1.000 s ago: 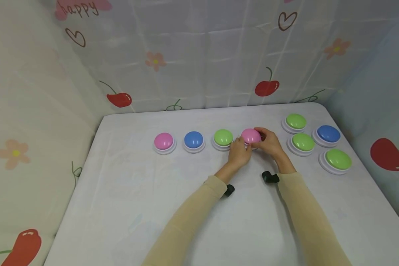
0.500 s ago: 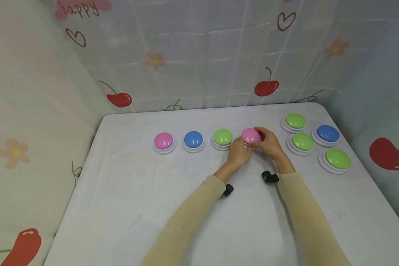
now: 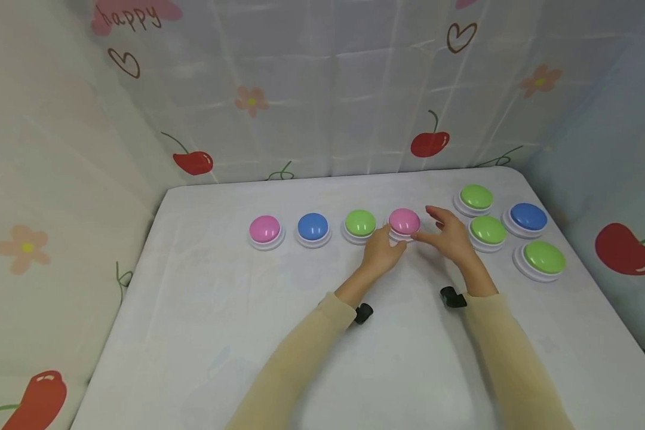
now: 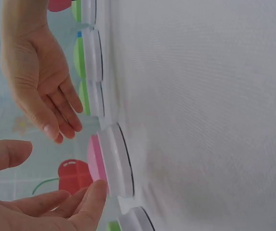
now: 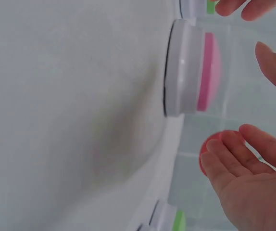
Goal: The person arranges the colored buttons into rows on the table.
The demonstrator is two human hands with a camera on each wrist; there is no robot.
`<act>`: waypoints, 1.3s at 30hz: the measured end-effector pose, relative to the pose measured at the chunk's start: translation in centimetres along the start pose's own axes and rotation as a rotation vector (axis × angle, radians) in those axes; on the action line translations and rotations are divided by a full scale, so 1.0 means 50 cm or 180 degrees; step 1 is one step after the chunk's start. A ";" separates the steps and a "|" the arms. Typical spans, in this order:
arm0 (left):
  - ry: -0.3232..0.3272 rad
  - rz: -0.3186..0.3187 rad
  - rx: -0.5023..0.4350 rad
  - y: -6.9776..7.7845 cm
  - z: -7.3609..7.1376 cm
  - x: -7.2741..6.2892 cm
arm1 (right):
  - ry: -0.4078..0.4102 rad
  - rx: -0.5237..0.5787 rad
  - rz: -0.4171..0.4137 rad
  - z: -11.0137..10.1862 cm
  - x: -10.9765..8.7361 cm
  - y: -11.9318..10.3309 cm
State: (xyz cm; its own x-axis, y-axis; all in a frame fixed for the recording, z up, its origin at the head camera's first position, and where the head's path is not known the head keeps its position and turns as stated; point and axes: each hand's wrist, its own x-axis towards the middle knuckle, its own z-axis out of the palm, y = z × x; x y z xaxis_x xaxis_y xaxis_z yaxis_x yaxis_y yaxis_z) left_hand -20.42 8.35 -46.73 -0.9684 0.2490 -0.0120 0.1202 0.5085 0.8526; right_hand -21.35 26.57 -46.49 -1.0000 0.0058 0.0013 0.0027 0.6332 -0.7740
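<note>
A pink push button (image 3: 404, 221) on a round white base ends a row on the table, with a green button (image 3: 361, 223) just left of it. My left hand (image 3: 381, 252) is at the pink button's near left side, fingers loosely extended. In the left wrist view a fingertip overlaps the edge of the pink dome (image 4: 96, 156); whether it touches I cannot tell. My right hand (image 3: 452, 239) is spread to the right of that button, thumb toward it. The right wrist view shows this hand (image 5: 256, 178) holding nothing, apart from the white base (image 5: 182, 70).
Farther left in the row stand a blue button (image 3: 313, 227) and another pink button (image 3: 264, 230). At the right, several green buttons (image 3: 544, 258) and one blue button (image 3: 528, 216) cluster near the edge of the white table (image 3: 220, 334). Printed curtains (image 3: 322, 119) surround it.
Both hands have come away from around the pink button: the right hand moved right and spread its fingers, the left drew slightly back and left. The buttons stay in place.
</note>
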 end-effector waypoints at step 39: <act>-0.0208 0.0656 -0.1109 0.024 -0.041 -0.166 | 0.1187 0.0813 0.1569 -0.118 -0.065 0.132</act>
State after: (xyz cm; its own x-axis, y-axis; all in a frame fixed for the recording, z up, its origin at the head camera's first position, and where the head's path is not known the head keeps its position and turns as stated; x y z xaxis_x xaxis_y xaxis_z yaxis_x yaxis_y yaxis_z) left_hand -12.68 5.19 -44.51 -0.9145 0.3741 0.1541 0.2184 0.1356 0.9664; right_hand -18.06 35.33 -47.87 -0.8132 0.5437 -0.2077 0.4116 0.2850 -0.8657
